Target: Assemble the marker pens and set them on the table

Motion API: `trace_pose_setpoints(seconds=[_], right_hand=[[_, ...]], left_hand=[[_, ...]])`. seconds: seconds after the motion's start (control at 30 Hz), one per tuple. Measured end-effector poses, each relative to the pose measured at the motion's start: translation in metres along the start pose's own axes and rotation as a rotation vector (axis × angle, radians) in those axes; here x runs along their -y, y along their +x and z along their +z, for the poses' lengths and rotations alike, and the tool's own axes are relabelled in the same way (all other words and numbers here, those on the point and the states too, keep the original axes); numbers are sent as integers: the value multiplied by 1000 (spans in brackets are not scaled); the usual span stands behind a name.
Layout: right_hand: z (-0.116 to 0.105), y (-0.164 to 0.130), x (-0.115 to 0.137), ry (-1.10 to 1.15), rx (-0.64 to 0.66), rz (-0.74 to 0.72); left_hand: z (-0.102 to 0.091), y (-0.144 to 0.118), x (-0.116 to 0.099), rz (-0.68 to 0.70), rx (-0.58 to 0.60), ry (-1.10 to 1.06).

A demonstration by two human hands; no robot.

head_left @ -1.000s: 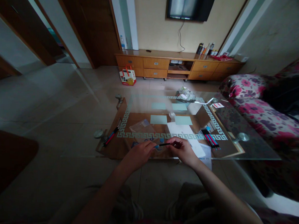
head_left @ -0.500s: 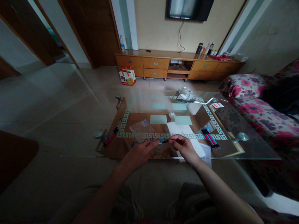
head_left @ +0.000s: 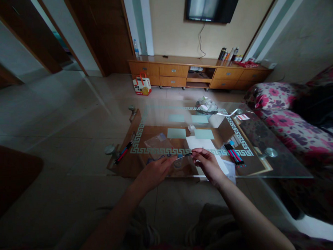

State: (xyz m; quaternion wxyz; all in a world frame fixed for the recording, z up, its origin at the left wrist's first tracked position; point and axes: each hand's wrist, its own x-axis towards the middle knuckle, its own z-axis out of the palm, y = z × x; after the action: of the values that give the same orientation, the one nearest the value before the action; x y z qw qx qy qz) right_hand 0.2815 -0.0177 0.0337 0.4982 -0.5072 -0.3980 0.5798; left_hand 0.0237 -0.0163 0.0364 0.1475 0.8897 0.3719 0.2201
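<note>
Over the near edge of the glass table (head_left: 282, 168), a thin pen (head_left: 187, 154) spans the gap between my two hands. Its right portion is black, and a light, slender portion runs to the left. My left hand (head_left: 158, 172) is closed on the light end, fingers pointing right. The fingertips of my right hand (head_left: 207, 163) pinch the black end. Whether the pen is one piece or separate parts, I cannot tell. A bundle of pink, blue and black pens (head_left: 233, 154) lies to the right; more pens (head_left: 123, 152) lie at the left.
White paper (head_left: 197, 142) and a clear plastic bag (head_left: 157, 140) lie on the glass. Farther back are a filled plastic bag (head_left: 206, 105) and a red-and-white card (head_left: 242, 117). A floral sofa (head_left: 278, 124) stands right, a wooden TV cabinet (head_left: 172, 70) beyond.
My right hand has moved slightly right and up, away from the left one. More of the pen's light, slender portion shows between them. My left hand stays nearly in place.
</note>
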Motion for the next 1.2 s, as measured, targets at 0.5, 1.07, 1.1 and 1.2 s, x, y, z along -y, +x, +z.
trace_pose_setpoints(seconds=[0.5, 1.07, 1.1, 1.2], right_hand=[[-15, 5, 11, 19, -117, -28], [-62, 17, 9, -1175, 54, -376], [-63, 18, 8, -1178, 60, -375], [-63, 18, 6, -1167, 74, -371]], left_hand=[[0, -1, 0, 2, -9, 11], [0, -1, 0, -8, -6, 14], [0, -1, 0, -5, -9, 14], [0, -1, 0, 2, -7, 12]])
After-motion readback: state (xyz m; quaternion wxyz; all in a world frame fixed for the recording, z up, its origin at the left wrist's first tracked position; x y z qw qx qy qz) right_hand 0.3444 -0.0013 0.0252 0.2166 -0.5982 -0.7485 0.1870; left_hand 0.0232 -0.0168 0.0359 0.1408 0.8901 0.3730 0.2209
